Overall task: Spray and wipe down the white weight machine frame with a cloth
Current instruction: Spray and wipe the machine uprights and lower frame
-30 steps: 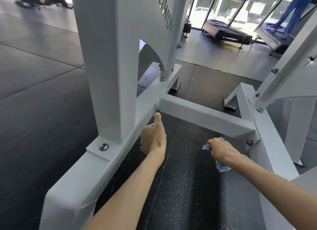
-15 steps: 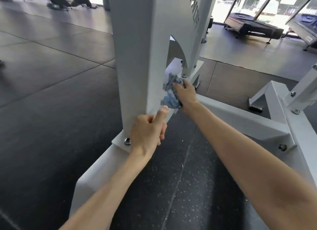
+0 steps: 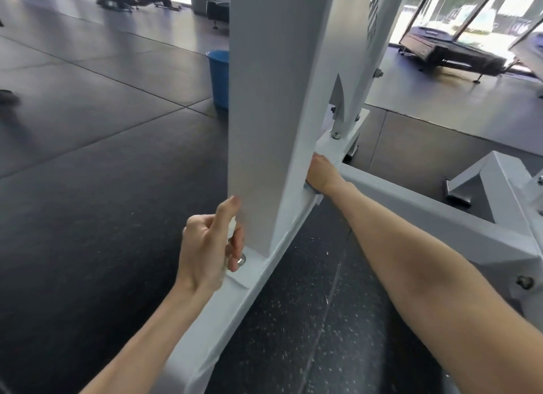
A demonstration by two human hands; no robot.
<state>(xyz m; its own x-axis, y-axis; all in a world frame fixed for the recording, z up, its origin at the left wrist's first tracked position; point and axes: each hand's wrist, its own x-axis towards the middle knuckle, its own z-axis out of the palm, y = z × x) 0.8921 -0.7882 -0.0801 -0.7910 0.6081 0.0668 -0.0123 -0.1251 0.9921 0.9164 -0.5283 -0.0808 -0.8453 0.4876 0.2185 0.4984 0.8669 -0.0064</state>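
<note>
The white weight machine frame (image 3: 273,105) fills the middle of the view as a wide upright post bolted onto a low base beam. My left hand (image 3: 210,246) is closed around a small clear spray bottle (image 3: 232,232), index finger raised on its top, right against the post's near face. My right hand (image 3: 320,173) reaches behind the post's right side, low down where the cross beam joins. It grips a blue cloth (image 3: 313,191), of which only a small edge shows under the palm. Most of the cloth is hidden.
A blue bucket (image 3: 219,77) stands on the dark rubber floor behind the post to the left. Another white frame part (image 3: 493,182) sits at right. A treadmill (image 3: 449,54) stands by the windows at the back right. Exercise equipment legs show at top left.
My right hand slid the cloth down the post's right side to the cross beam joint. My left hand moved to the post's front face with the bottle. The view shifted left, revealing the bucket.
</note>
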